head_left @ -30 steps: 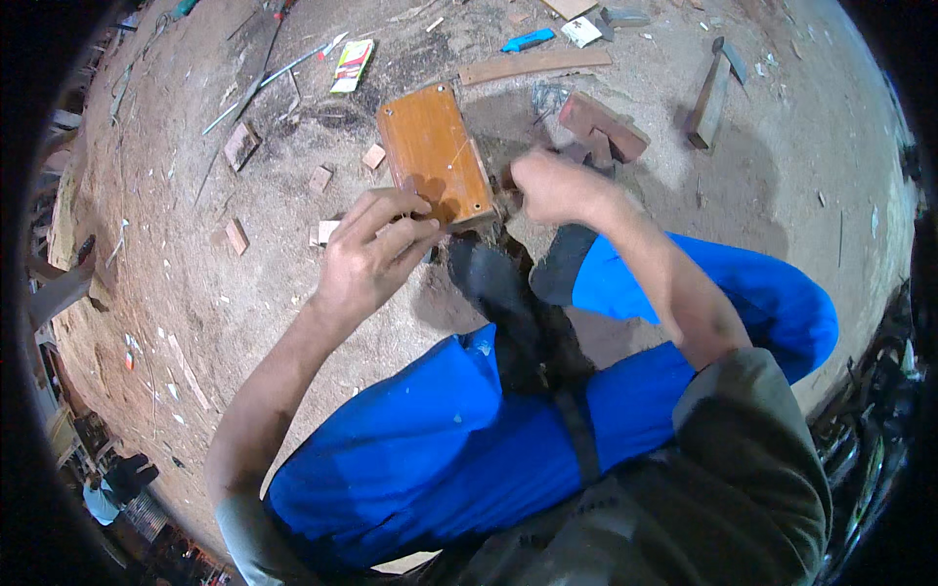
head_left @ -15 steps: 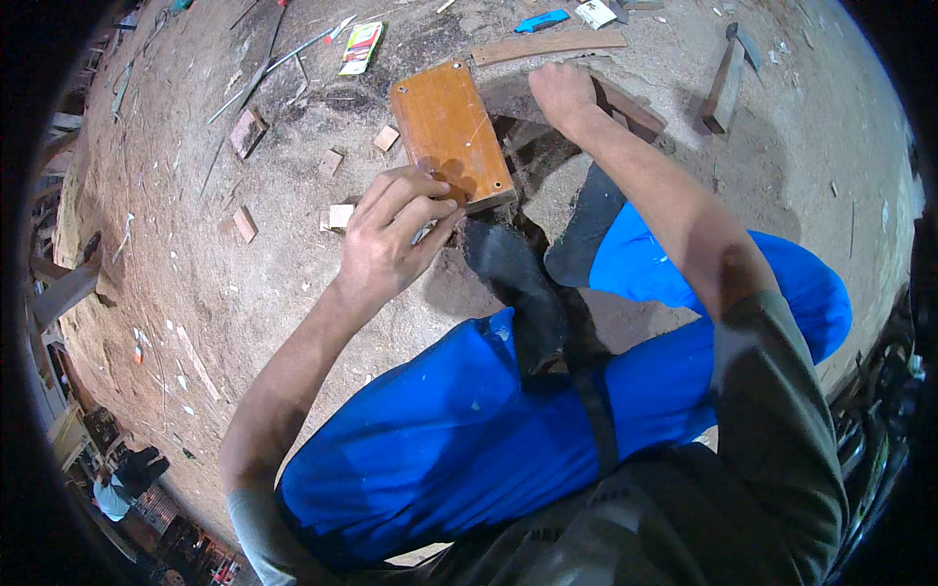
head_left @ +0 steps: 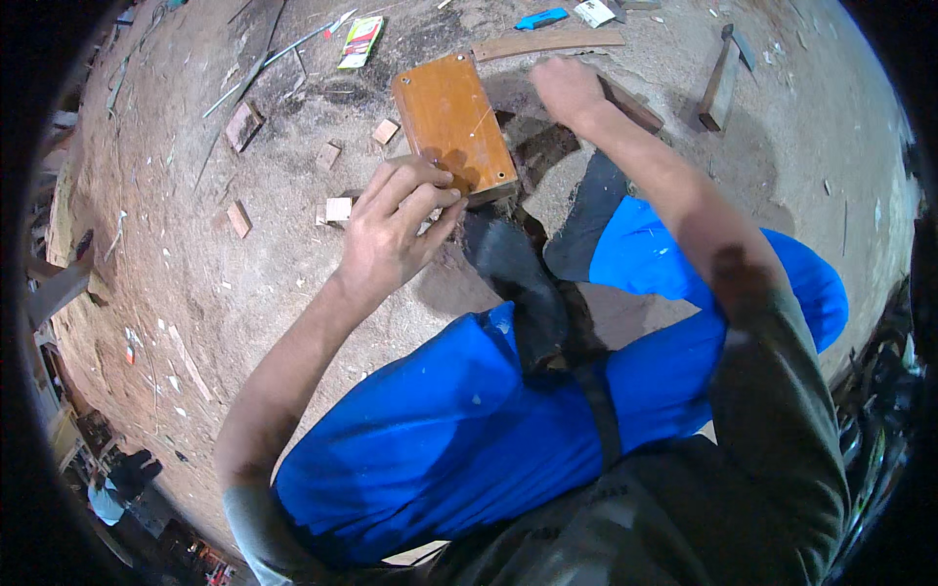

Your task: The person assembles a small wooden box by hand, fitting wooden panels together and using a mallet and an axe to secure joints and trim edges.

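An orange-brown varnished wooden block (head_left: 454,117) lies on the ground before me, with small round fittings or holes near three visible corners. My left hand (head_left: 396,220) is at its near left corner, thumb and fingers drawn together in a pinch. Whatever sits between those fingertips is too small or hidden to name. To the right of the block, my right hand (head_left: 567,90) is closed in a fist above the ground. Its fingers face away, so what it grips is hidden. A dark brown wood piece (head_left: 630,103) shows just beyond that wrist.
Small wood offcuts (head_left: 386,131) lie left of the block. A hammer (head_left: 721,83) rests at the far right. Farther off are a thin wood strip (head_left: 547,44), a blue marker-like object (head_left: 541,20) and a colourful packet (head_left: 362,42). My shoes (head_left: 513,273) are close to the block.
The view has shifted slightly. My right fist sits a little higher and more to the right over the wood piece. My left hand stays at the block's corner.
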A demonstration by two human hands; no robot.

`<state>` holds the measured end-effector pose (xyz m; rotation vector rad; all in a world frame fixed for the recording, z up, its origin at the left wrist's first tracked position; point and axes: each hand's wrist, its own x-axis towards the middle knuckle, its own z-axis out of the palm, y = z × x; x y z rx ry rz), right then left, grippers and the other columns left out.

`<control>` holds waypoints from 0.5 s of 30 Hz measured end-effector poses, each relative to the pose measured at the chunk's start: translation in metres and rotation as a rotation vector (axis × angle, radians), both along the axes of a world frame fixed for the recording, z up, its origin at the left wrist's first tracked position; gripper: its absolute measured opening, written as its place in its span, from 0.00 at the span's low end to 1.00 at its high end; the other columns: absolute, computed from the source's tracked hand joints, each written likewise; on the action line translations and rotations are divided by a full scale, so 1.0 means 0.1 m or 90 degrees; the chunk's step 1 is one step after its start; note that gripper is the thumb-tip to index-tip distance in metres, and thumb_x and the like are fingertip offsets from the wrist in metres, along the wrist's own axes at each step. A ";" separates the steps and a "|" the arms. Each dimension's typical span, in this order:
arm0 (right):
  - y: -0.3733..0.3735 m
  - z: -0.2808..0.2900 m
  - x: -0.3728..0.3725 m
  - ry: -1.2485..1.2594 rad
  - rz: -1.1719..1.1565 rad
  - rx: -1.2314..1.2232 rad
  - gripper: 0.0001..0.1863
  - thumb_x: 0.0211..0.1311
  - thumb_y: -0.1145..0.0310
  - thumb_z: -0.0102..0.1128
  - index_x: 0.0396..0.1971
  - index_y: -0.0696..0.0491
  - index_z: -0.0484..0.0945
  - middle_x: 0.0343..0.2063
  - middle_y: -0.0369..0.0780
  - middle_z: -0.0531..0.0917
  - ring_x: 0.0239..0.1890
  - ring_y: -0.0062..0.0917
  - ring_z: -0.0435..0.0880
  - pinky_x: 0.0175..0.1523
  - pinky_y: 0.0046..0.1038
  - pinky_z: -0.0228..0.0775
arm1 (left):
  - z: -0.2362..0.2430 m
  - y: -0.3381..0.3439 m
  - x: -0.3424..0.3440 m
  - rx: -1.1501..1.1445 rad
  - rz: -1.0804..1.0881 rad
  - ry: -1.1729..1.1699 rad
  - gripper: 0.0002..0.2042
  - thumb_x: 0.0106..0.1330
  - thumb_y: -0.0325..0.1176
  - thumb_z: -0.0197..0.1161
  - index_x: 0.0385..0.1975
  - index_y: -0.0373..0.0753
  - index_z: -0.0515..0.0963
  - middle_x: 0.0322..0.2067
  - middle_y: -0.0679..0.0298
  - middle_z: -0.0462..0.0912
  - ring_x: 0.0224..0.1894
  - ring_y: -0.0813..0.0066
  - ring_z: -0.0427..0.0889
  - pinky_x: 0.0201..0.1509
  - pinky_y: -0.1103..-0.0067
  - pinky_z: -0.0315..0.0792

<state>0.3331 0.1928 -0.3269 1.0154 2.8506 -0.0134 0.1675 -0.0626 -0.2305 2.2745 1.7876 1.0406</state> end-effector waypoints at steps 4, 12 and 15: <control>-0.03 0.19 0.07 0.025 0.020 -0.024 0.09 0.59 0.76 0.57 0.34 0.61 0.86 0.37 0.54 0.86 0.44 0.49 0.88 0.47 0.48 0.82 | 0.12 0.04 0.02 -0.048 -0.003 0.023 0.13 0.52 0.28 0.76 0.36 0.39 0.81 0.40 0.61 0.81 0.45 0.59 0.81 0.48 0.68 0.78; -0.10 0.62 0.36 0.137 0.082 -0.181 0.12 0.61 0.77 0.54 0.43 0.61 0.81 0.42 0.54 0.84 0.44 0.50 0.85 0.51 0.44 0.78 | 0.15 0.26 0.07 -0.120 0.006 0.041 0.20 0.52 0.34 0.76 0.47 0.45 0.84 0.43 0.60 0.81 0.39 0.61 0.79 0.46 0.68 0.77; -0.13 0.72 0.44 0.169 0.077 -0.248 0.13 0.61 0.77 0.56 0.44 0.58 0.81 0.40 0.52 0.85 0.41 0.46 0.86 0.49 0.41 0.78 | 0.10 0.24 0.09 -0.087 0.020 0.039 0.17 0.54 0.35 0.75 0.44 0.45 0.83 0.35 0.62 0.78 0.40 0.61 0.78 0.47 0.68 0.77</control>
